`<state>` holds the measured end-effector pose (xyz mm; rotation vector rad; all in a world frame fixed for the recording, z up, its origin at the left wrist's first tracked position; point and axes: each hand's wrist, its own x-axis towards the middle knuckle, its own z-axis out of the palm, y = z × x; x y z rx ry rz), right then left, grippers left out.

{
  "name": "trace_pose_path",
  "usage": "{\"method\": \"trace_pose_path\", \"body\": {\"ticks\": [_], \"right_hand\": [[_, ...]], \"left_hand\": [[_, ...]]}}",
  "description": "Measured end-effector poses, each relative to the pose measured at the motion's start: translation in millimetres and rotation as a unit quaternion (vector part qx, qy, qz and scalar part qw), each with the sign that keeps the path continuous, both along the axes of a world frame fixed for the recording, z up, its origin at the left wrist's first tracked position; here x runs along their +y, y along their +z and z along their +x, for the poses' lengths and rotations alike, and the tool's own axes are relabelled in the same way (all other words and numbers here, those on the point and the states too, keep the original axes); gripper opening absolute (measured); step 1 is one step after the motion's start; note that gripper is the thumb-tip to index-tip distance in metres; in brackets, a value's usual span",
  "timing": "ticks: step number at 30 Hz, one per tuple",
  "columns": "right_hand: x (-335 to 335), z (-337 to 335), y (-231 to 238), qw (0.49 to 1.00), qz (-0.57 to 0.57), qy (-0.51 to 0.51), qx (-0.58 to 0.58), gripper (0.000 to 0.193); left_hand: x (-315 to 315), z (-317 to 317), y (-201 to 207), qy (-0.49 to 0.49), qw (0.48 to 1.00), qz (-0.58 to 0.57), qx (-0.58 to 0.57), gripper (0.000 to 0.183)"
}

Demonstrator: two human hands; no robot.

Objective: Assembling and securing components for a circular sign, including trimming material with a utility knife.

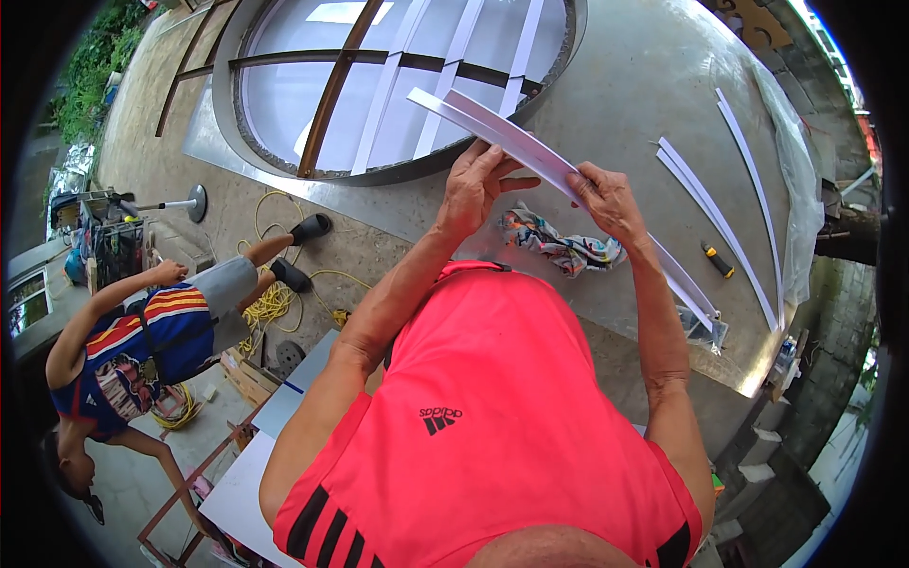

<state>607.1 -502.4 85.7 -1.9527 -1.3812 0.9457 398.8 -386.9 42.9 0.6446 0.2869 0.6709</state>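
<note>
A long white strip (530, 151), bent lengthwise into a channel or angle, slants across the metal-topped table from the far middle toward the near right. My left hand (471, 192) grips its edge, thumb on top and fingers partly beneath. Further along, my right hand (611, 202) pinches the same strip, and my right forearm hides part of it. Beyond its raised end lies a large oval frame (222, 90) with a grey rim, brown crossbars (336, 80) and several white strips (454, 57) laid across. Below my hands is a crumpled multicoloured cloth (563, 244).
A yellow-and-black knife-like tool (717, 258) lies right of my right forearm. Further right are loose white strips (717, 218) and clear plastic sheeting (800, 180). At left, another person (142, 346) stands near a yellow cable (270, 308) and a round-based stand (196, 204).
</note>
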Motion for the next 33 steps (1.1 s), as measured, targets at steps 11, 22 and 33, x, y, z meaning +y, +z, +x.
{"method": "trace_pose_path", "body": {"ticks": [11,22,33], "right_hand": [[7,-75,-27,0.929,0.187,-0.002,-0.319,0.037],[-32,-36,-29,0.956,0.134,-0.006,-0.261,0.052],[-105,14,-64,0.96,0.048,-0.015,-0.276,0.046]], "left_hand": [[-4,-3,-12,0.057,0.998,-0.013,0.022,0.046],[29,-33,-23,0.119,0.991,-0.004,0.054,0.032],[63,-65,-32,0.184,0.975,0.017,0.123,0.034]]}}
